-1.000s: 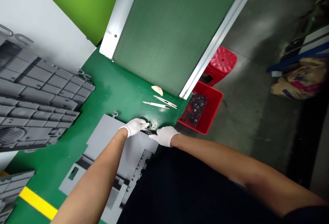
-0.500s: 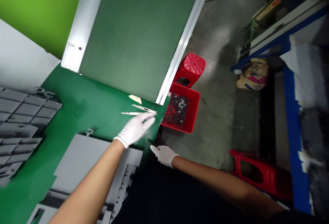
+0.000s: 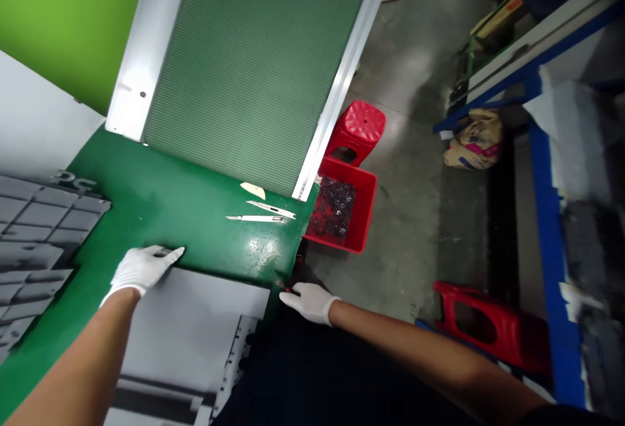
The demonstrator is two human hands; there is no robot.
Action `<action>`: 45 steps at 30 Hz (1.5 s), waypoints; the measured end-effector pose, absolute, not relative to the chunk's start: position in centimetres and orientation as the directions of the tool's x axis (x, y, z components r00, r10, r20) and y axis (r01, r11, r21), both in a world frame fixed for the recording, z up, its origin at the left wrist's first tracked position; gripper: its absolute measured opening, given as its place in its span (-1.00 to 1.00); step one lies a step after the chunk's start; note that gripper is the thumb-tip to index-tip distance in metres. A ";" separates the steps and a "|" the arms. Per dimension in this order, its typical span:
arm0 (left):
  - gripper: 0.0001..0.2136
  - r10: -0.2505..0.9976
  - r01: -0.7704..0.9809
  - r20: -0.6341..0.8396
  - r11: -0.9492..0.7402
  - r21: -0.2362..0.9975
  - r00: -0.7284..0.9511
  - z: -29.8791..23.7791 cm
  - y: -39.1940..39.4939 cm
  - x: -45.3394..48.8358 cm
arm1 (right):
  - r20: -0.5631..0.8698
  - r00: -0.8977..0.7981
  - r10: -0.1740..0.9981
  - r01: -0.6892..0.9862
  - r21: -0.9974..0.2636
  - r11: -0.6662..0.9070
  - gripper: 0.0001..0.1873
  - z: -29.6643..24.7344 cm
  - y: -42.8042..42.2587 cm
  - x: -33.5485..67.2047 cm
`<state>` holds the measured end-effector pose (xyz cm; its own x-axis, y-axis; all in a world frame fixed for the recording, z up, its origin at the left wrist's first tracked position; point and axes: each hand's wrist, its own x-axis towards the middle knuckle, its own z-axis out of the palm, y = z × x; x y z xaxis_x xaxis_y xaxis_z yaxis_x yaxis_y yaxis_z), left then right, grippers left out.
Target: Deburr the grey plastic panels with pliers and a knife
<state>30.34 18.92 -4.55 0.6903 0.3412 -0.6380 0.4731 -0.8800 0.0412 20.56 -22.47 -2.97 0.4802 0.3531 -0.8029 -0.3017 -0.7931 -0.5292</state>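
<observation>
Green worktop (image 3: 161, 230), a ribbed green panel in an aluminium frame (image 3: 244, 68) lying across it at 12 o'clock. Grey sheet (image 3: 190, 328) at 6 o'clock, your left hand (image 3: 141, 271) in a white glove resting on its top edge, fingers (image 3: 166, 253) open and flat. Red crate of dark scraps (image 3: 364, 217) at 2 o'clock. Your right hand (image 3: 307, 302), also gloved, lay by a dark object (image 3: 301, 275) at the worktop's corner, fingers bunched; whether they gripped it could not be told. Two craft knives (image 3: 254, 218) and a cream chip (image 3: 252, 189) lay at 12 o'clock from that hand.
</observation>
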 end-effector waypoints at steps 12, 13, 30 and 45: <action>-0.44 0.156 0.442 -0.637 -0.839 0.317 0.754 -0.6 15.9 29.5 | -0.712 0.511 0.482 -0.155 -0.628 -0.763 -0.32 -2.1 -15.7 24.3; -0.45 0.156 0.451 -0.638 -0.830 0.329 0.754 0.1 16.1 29.2 | -0.712 0.503 0.490 -0.147 -0.630 -0.763 -0.32 -2.1 -15.4 24.3; -0.47 0.182 0.705 -0.769 -0.564 0.429 0.613 2.1 12.0 26.1 | -0.604 0.265 0.752 0.277 -0.699 -0.659 -0.25 -2.7 -12.2 29.2; -0.49 0.348 0.796 -0.742 -0.452 0.403 0.573 6.2 9.7 24.9 | -0.499 0.192 0.845 0.382 -0.755 -0.533 -0.19 -0.3 -9.8 30.4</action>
